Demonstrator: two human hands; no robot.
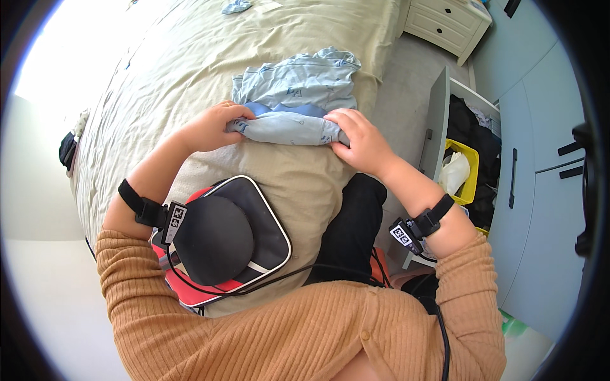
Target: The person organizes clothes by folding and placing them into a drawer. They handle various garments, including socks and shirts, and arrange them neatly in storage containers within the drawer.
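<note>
A light blue printed garment (295, 83) lies crumpled on the bed, its near part doubled over into a thick roll (286, 128). My left hand (217, 126) grips the left end of that roll, fingers behind and thumb in front. At the right end, my right hand (357, 138) holds it the same way, with a bit of grey cloth showing by the thumb. Between the roll and the garment's flat part a strip of darker blue fabric (298, 110) shows. The fingertips of both hands are partly hidden by the cloth.
A black and red bag (271, 228) with a round black piece (217, 240) on it lies near my left forearm. To the right, an open drawer (436, 119) holds dark clothes and a yellow bin (469, 171). A white nightstand (443, 26) stands beyond. A cable crosses my lap.
</note>
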